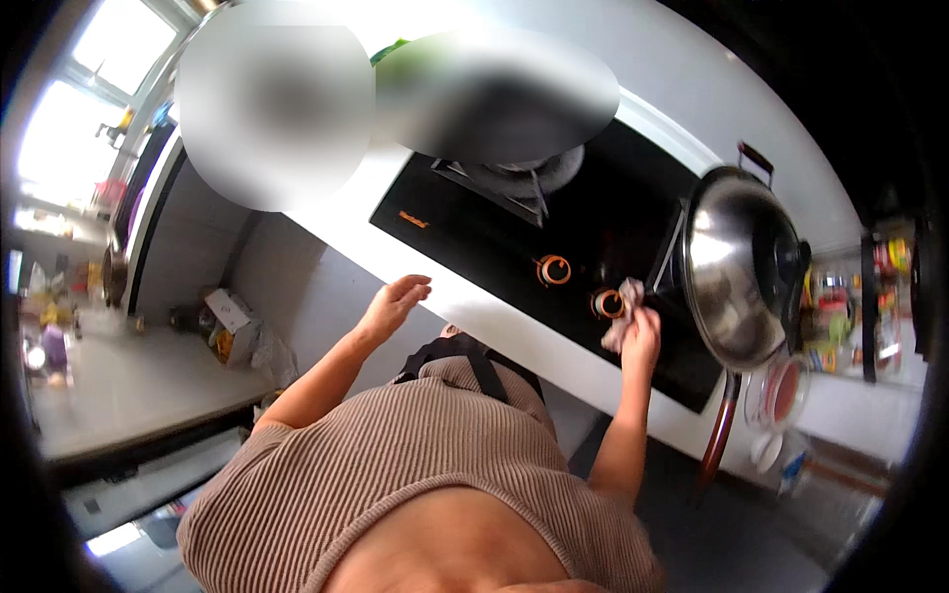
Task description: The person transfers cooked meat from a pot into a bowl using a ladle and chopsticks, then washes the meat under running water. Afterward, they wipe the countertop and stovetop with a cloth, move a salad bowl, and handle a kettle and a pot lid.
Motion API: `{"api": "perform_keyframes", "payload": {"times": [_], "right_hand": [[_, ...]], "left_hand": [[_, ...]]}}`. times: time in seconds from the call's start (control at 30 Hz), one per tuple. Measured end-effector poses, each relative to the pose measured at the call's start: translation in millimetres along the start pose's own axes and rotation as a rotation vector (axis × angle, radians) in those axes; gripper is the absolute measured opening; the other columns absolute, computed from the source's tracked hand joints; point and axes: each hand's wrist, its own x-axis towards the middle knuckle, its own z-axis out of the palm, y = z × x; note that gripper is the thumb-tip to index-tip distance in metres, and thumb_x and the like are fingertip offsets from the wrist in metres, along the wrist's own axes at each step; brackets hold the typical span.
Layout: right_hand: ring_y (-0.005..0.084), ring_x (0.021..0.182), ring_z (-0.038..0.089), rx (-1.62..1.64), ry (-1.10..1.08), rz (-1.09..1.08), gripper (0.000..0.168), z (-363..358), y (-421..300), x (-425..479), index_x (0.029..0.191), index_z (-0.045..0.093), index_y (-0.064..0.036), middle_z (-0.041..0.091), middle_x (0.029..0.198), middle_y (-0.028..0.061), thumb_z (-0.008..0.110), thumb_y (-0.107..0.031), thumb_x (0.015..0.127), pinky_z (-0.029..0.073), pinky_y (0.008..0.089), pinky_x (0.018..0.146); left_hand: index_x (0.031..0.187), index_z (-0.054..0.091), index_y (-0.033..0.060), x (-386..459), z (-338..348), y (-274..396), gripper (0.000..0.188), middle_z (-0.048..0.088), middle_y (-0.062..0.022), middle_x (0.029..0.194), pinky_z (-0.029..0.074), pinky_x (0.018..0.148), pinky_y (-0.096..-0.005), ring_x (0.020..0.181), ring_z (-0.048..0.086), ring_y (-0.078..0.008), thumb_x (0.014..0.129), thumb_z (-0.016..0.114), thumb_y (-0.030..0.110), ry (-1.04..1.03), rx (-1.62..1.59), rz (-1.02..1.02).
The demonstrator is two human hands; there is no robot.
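My right hand (643,337) grips a crumpled pale pink cloth (629,317) over the black glass cooktop (474,222). The cloth is beside one of two round orange-rimmed control knobs (609,304) and overlaps its edge. The other knob (554,270) sits a little to the left. In the air at the front edge of the white countertop (474,296), my left hand (393,307) holds nothing, its fingers loosely bent. A burner with a metal pan support (511,185) is at the cooktop's left, partly behind a blurred patch.
A large wok with a shiny lid (734,274) covers the right burner; its wooden handle (718,437) juts past the counter edge. Beside it is a glass bowl with red contents (782,396). Another counter (141,378) with a small box (230,319) stands at left.
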Motion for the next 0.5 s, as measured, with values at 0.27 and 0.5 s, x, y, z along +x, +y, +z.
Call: {"api": "perform_keyframes", "payload": {"times": [0.27,0.5], "right_hand": [[0.0346,0.093,0.053,-0.258,0.136,0.314,0.025,-39,18,-75,0.101,0.056,-0.001,0.053,0.099,0.0180,0.043,0.003,0.080,0.044,0.0415,0.080],[0.0343,0.090,0.055,-0.179,0.068,0.048,0.020,39,-101,-82,0.095,0.058,-0.001,0.051,0.095,0.0167,0.051,-0.004,0.077,0.046,0.0426,0.075]], "left_hand": [[0.118,0.050,0.0022,-3,-15,-7,0.036,0.058,-0.0126,0.108,0.040,0.092,-0.0335,0.103,0.053,-0.0210,0.093,0.044,0.027,-0.031,-0.013,-0.098],[0.118,0.050,0.0029,17,-85,-21,0.036,0.059,-0.0124,0.106,0.038,0.095,-0.0349,0.104,0.053,-0.0218,0.093,0.044,0.028,0.012,-0.015,-0.082]]}}
